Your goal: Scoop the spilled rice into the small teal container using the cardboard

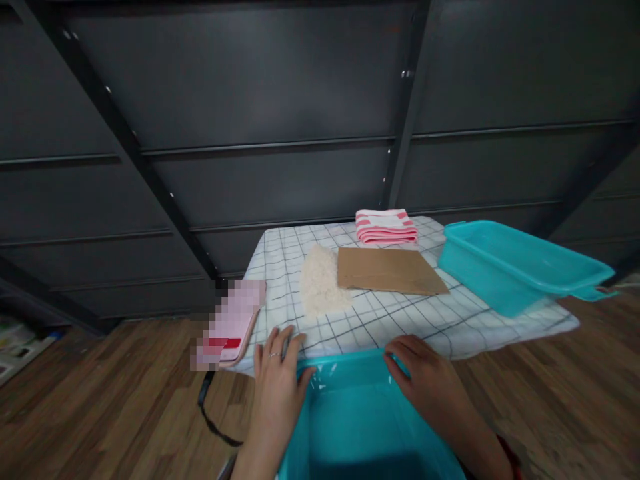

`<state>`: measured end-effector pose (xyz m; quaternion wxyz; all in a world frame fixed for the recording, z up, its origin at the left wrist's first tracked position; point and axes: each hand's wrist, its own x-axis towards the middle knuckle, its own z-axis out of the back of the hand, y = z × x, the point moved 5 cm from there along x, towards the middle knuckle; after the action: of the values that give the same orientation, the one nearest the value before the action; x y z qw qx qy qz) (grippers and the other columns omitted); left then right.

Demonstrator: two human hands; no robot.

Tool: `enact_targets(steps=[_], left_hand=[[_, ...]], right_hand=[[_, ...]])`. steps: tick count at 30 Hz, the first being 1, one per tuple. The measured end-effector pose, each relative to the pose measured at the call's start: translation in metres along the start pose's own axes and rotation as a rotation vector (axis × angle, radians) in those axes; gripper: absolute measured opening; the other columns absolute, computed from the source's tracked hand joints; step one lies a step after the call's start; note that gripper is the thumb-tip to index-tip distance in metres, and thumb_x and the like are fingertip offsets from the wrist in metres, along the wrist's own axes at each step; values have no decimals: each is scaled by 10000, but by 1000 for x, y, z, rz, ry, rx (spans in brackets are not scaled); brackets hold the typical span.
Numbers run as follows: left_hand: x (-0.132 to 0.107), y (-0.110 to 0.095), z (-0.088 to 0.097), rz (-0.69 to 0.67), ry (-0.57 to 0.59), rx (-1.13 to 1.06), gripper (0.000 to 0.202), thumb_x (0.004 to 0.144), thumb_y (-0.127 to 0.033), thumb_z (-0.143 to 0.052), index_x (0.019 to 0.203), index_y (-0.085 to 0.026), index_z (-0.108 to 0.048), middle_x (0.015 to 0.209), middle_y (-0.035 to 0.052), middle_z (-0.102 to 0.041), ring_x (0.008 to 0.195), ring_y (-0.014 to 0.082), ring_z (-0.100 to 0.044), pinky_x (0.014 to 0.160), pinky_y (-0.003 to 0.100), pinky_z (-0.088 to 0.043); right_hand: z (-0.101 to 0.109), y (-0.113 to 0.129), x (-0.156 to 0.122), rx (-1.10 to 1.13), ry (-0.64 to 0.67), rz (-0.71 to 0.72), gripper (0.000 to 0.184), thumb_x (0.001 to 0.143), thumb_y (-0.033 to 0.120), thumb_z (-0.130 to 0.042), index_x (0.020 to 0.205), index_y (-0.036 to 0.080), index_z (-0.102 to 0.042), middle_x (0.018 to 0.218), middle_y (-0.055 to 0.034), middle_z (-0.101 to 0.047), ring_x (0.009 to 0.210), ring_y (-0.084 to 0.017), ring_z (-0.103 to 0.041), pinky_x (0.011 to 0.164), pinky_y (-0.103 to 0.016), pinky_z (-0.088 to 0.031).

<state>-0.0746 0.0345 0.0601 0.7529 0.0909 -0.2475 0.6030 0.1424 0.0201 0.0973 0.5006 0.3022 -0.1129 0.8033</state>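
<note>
A teal plastic bin faces me at the near edge of the table, its lower part cut off by the frame. My left hand is at its far left corner, thumb over the rim and fingers along the outside. At the far right corner, my right hand curls its fingers and thumb about the rim. The bin's visible inside holds nothing. Just beyond it lies a low off-white heap that looks like rice grains. A flat brown cardboard piece touches the heap's right side.
A checked white cloth covers the table. At the back lies a folded pink-and-white towel; a second teal bin stands right. A pink phone with a black strap overhangs the left edge. Dark panels rise behind.
</note>
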Motion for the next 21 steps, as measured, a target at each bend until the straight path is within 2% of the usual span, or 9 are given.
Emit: enact_targets(steps=[10,16,18,21], left_hand=[[-4,-2,7,19,-9,41,303,829,-236,-543,1129,-217,-579,1222,135,-602,1217,352,-471,959,605,-362],[-8,-1,8,6,-7,49,321,854,-281,-528,1165,-206,-560,1241,142,-591,1242,349,-451,976,596,-361],[-8,-6,9,-28,0,55,356,866,-265,-509,1217,-209,-535,1299,142,-557,1296,350,-393,988,584,-361],[-4,-17,11,-110,63,82,471,886,-178,-440,1349,-257,-424,1407,107,-470,1377,316,-272,1029,549,-342]], right_hand=[[2,-1,-4,8,72,25,272,835,32,-396,711,192,-577,741,-44,-639,681,-168,-604,585,-274,-465],[2,1,-2,14,144,60,257,818,3,-420,776,170,-611,753,-49,-642,694,-174,-601,602,-284,-484],[3,4,3,23,142,140,247,842,40,-425,873,160,-638,845,-74,-664,787,-193,-611,690,-324,-507],[-1,9,8,36,161,311,299,881,101,-417,1092,161,-621,1141,-111,-637,1089,-246,-548,906,-446,-465]])
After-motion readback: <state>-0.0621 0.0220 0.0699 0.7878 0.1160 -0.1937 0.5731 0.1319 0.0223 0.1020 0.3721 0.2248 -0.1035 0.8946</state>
